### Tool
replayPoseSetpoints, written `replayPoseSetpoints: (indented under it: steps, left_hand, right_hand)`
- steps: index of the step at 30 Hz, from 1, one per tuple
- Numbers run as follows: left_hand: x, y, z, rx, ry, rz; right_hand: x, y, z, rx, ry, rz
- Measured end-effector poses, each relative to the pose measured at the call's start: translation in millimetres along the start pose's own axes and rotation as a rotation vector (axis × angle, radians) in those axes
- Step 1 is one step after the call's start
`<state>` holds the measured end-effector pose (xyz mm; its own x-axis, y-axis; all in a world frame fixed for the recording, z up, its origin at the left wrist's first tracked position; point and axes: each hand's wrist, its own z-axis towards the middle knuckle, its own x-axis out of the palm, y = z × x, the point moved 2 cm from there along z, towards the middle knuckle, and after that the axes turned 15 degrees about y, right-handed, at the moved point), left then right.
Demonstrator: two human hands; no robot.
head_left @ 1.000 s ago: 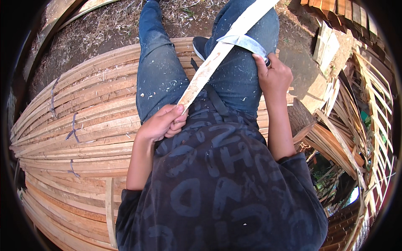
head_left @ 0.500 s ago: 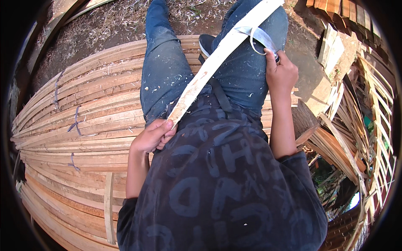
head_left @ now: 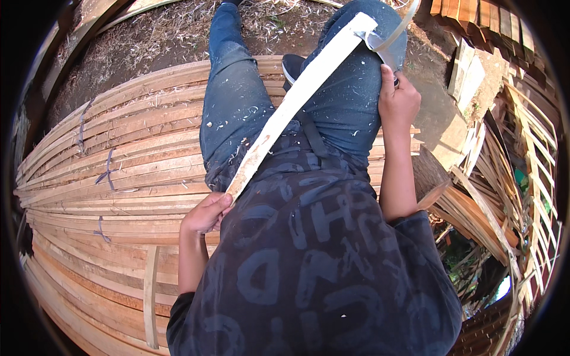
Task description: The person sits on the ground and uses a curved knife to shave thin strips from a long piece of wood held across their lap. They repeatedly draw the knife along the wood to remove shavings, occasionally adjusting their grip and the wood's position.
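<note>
A long pale strip of wood or bamboo (head_left: 303, 92) slants across my lap, from my waist to above my right knee. My left hand (head_left: 205, 215) pinches its near end, thumb on top, beside my left hip. In my right hand (head_left: 398, 102), closed by my right thigh, is a knife whose handle is mostly hidden by the fingers. Its shiny blade (head_left: 387, 58) meets the strip close to the far end. From there a thin, curled shaving (head_left: 404, 26) rises up and to the right.
I sit on stacked wooden slats (head_left: 142, 154), some tied with dark cord (head_left: 107, 172). Shavings (head_left: 160, 35) litter the ground ahead. To my right lie a log (head_left: 430, 172), split strips (head_left: 475, 207) and a slatted rack (head_left: 534, 160). Stacked boards (head_left: 484, 18) stand at the far right.
My left hand has pulled the strip back toward my left hip. The blade now lies near the strip's far end, and the shaving has lengthened. My right hand has hardly moved.
</note>
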<state>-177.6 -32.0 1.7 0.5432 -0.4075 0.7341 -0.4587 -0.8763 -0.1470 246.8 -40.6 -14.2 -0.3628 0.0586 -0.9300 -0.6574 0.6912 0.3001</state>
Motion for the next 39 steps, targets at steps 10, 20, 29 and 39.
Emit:
replayPoseSetpoints:
  steps: [10,20,29,39]
  left_hand:
    - [-11,41,-43,-0.013,0.097,-0.143]
    - [-19,-14,-31,0.242,0.120,-0.045]
    - [21,-113,87,0.185,0.243,0.131]
    - [50,-133,125,0.224,0.128,0.343]
  right_hand:
    - [-5,-19,24,0.171,0.013,0.155]
    - [0,-30,5,0.048,0.020,0.338]
    - [0,-25,-13,-0.159,0.091,0.434]
    - [-15,-9,-5,-0.093,0.215,0.148]
